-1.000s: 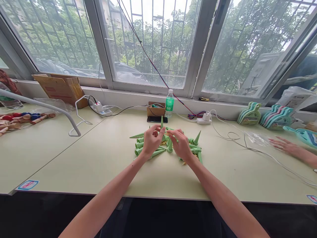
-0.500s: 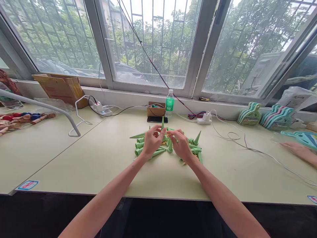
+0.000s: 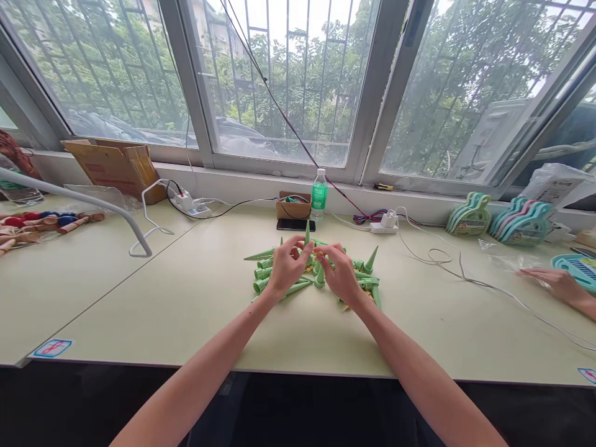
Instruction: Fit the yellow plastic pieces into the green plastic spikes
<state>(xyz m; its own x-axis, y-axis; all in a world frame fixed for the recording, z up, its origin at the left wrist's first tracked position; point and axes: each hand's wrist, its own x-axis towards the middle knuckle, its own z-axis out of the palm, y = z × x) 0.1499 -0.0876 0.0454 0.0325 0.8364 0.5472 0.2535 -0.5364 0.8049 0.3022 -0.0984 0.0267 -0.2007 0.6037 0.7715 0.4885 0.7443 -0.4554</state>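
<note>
My left hand is closed around a green plastic watering spike, its point sticking upward above the thumb. Close beside it, my right hand pinches a small yellow piece at the spike's side; the fingers partly cover it. Under and around both hands lie several more green tubes and spikes. One cone stands upright between the hands, and another cone rises to the right. Small yellow parts lie among the green pieces near my right wrist.
Behind the pile are a black phone, a small cardboard box and a water bottle. White cables cross the table at right. There, another person's hand touches clear plastic near a blue dustpan-like item. A grey metal tube juts in from the left.
My hands barely move; the spike's tip has shifted very slightly right. At far right, the other person's hand and the blue item have moved apart, and clear plastic now lies farther left.
</note>
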